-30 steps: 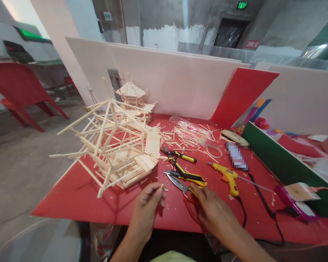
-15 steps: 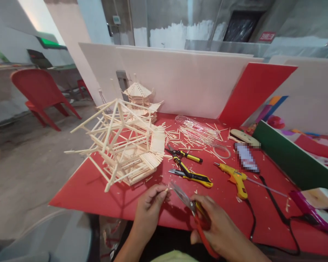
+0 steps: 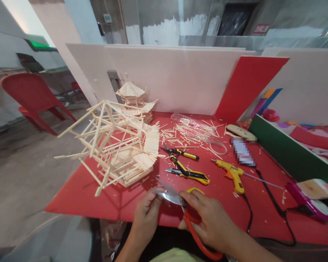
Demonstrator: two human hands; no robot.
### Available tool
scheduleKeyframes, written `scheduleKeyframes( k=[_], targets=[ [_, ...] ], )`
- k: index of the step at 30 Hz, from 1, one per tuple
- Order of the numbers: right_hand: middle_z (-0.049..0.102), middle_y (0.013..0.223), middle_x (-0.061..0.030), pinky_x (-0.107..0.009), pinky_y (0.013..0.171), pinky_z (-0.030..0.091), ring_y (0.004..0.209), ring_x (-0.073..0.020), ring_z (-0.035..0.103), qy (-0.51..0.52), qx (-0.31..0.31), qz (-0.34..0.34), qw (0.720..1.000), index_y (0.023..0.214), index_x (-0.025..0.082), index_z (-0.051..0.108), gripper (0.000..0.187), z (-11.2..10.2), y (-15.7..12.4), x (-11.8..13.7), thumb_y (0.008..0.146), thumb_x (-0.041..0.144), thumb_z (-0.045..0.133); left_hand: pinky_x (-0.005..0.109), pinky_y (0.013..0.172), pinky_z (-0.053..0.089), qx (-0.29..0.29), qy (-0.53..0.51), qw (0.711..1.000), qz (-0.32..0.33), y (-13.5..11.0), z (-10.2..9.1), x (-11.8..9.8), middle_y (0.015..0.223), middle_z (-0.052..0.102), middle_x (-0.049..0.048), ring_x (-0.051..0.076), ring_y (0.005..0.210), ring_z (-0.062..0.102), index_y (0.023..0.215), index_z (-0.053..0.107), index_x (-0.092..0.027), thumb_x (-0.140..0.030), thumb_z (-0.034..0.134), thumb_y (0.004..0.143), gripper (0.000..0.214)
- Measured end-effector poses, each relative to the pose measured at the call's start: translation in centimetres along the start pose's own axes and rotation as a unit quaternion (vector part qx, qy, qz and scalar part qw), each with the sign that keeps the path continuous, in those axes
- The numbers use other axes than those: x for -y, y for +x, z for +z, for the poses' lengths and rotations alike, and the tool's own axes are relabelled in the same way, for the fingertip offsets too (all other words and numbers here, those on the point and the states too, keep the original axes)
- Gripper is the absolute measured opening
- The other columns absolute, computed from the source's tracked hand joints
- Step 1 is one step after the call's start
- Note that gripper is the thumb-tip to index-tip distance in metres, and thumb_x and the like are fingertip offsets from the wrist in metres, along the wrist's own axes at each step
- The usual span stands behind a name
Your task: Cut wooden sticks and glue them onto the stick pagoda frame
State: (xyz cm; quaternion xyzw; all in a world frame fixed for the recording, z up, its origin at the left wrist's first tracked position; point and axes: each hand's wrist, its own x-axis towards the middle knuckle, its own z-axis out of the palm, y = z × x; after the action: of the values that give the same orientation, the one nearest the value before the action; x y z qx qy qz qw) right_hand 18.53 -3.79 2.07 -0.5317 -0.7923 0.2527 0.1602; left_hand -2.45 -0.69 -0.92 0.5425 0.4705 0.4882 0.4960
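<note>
The right hand [image 3: 207, 218] has its grip wrapped round steel-bladed shears with red and yellow handles [image 3: 171, 197], blades parted right at the fingertips of the left hand [image 3: 147, 210]! That left grip is narrow, anything inside hidden from view. A pale wooden-stick frame [image 3: 152, 141] stands to the left on the red tabletop [image 3: 68, 200].

We record a pale green top [image 3: 177, 255] at six o'clock, black trousers [image 3: 166, 237] adjoining toward twelve, bare forearms [image 3: 129, 242], bare hands [image 3: 207, 218].
</note>
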Motion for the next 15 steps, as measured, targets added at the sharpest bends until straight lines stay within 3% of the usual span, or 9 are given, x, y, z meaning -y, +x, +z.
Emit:
scheduleKeyframes(
  k=[5, 15],
  targets=[
    [0.062, 0.102, -0.0075, -0.033, 0.073, 0.047, 0.088, -0.0228, 0.062, 0.009, 0.015, 0.005, 1.000, 0.131, 0.024, 0.049, 0.051, 0.0, -0.1, 0.2, 0.088, 0.049, 0.059, 0.026, 0.068, 0.050, 0.013, 0.006, 1.000, 0.005, 0.0, 0.0, -0.3, 0.073, 0.069, 0.0032, 0.018, 0.069, 0.062, 0.084, 0.071, -0.017, -0.029, 0.059, 0.088, 0.018],
    [0.060, 0.120, -0.0110, -0.038, 0.090, 0.046, 0.104, -0.0250, 0.060, 0.050, 0.022, 0.037, 0.998, 0.132, 0.023, 0.048, 0.051, 0.5, -0.4, 0.8, 0.088, 0.045, 0.058, 0.025, 0.062, 0.046, 0.025, 0.017, 1.000, -0.008, 0.1, -0.1, -1.3, 0.065, 0.062, 0.0028, 0.017, 0.063, 0.055, 0.069, 0.066, -0.017, -0.033, 0.058, 0.087, 0.026]
  ],
)
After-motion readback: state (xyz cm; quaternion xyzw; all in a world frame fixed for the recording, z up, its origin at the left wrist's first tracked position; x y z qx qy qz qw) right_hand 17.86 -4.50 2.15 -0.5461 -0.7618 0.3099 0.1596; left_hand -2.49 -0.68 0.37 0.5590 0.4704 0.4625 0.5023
